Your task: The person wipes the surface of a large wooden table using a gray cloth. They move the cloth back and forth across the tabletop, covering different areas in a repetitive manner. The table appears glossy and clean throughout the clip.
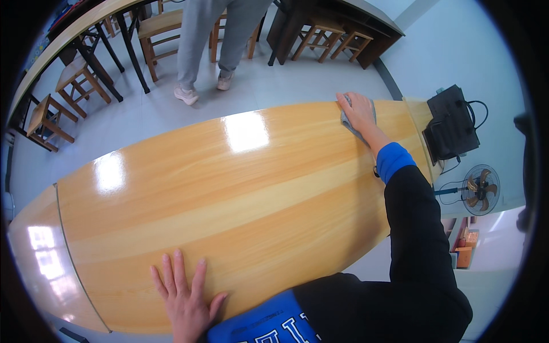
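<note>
A long wooden table (223,201) with a glossy wood-grain top spreads out before me. My right hand (358,111) reaches across to the far edge near the right end and presses on a folded grey cloth (345,121). Part of the cloth is hidden under the palm and fingers. Flat on the near side of the tabletop, toward the left, rests my left hand (184,291). Its fingers are spread and it holds nothing.
A black handbag (454,124) sits at the table's right end, with an electric fan (481,189) beyond. Across the floor stands a person in grey trousers (193,43), among wooden stools (81,77) and another long table (64,43). A seam (68,244) crosses the tabletop at left.
</note>
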